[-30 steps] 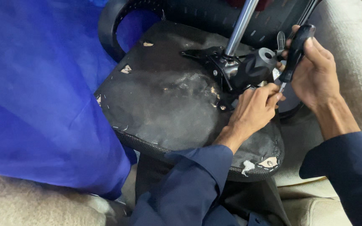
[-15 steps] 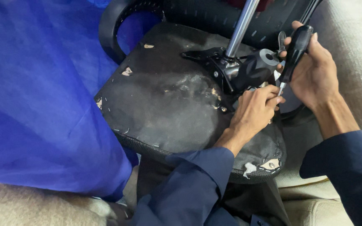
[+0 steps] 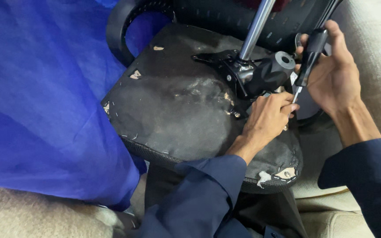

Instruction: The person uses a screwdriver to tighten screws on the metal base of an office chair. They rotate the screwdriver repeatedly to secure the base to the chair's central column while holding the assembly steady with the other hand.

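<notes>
An office chair lies upside down, its worn black seat underside [image 3: 177,114] facing me. A black metal mechanism plate [image 3: 239,72] with a silver gas column [image 3: 256,26] sits at the seat's far right. My right hand [image 3: 336,75] grips the black handle of a screwdriver [image 3: 308,55], whose metal tip points down beside the mechanism. My left hand [image 3: 270,117] is curled at the tip, fingers pinching around the shaft end against the seat base. What the fingertips hold is hidden.
Blue cloth [image 3: 45,101] covers the left half of the view. A black curved armrest [image 3: 120,26] shows at the top. Beige cushioned surface [image 3: 375,26] lies to the right and below. Torn patches and staples dot the seat edge [image 3: 283,174].
My right hand with the screwdriver has shifted slightly; the left hand stays at the tip by the mechanism. The view has moved a little.
</notes>
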